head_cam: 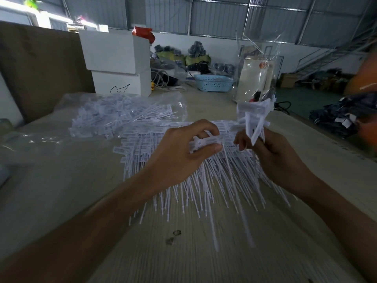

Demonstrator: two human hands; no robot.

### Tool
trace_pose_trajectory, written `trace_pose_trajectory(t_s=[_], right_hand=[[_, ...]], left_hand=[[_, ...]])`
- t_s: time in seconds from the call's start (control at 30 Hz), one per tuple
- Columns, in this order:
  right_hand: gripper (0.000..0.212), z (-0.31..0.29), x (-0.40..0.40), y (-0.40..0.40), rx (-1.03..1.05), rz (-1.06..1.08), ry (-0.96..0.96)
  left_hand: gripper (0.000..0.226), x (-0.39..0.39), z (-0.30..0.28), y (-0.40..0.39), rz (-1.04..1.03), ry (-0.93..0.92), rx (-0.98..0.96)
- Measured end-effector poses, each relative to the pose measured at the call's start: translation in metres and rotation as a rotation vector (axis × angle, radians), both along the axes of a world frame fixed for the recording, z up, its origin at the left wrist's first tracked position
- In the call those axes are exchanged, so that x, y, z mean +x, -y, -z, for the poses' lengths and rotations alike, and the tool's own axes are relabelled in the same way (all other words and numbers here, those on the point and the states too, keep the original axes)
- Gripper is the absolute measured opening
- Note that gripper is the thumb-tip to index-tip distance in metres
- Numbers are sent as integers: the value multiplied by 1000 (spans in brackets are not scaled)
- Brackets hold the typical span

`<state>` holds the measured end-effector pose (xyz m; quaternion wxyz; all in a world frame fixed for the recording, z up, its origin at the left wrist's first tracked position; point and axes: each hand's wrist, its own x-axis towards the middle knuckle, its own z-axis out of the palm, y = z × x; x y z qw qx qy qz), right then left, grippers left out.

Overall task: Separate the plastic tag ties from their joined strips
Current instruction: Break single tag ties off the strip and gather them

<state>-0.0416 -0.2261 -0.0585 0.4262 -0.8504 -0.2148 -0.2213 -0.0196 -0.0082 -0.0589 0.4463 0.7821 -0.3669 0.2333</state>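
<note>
L hand (183,148) pinches joined strip (204,142); R hand (271,152) grips separated ties bundle (255,117); loose tie pile (200,180) beneath hands.

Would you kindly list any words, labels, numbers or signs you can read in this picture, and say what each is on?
No text is readable.
Lower white box: a black hand-drawn scrawl, not legible as letters.
Heads of the tag ties on the table: faint print, too blurred to read.
White jug in clear wrap: a red mark, too blurred to read.
</note>
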Motion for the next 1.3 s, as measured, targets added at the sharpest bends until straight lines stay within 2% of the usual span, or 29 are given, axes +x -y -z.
trace_pose_trajectory(t_s=[0.1,0.17,0.33,0.5,0.57,0.63,0.77,0.83,0.93,1.07,1.3], right_hand=[[41,-3,-5,-3,132,-68,-64],[41,-4,-6,-5,130,-51,-44],[32,-4,-5,-6,272,15,-105],[42,-4,-7,-9,395,-111,-304],[51,-3,-7,-9,376,-125,-355],[50,-4,-8,-9,328,-113,-381],[33,-3,-7,-9,361,-127,-396],[32,-2,-7,-10,383,-132,-413],[33,0,-7,-9,409,-167,-416],[46,1,-6,-10,417,-146,-437],[38,5,-5,-13,451,-92,-345]], left_hand=[[15,-1,1,1,8,10,5],[14,-1,2,2,2,21,14],[19,1,0,3,-6,-7,39],[36,2,2,5,54,-90,88],[40,1,3,4,78,-111,100],[43,2,5,5,75,-96,98],[33,5,10,4,-79,64,123],[29,5,11,4,-153,178,144],[29,6,10,1,-204,254,75],[23,4,7,2,-135,257,67],[20,1,8,3,-139,214,104]])
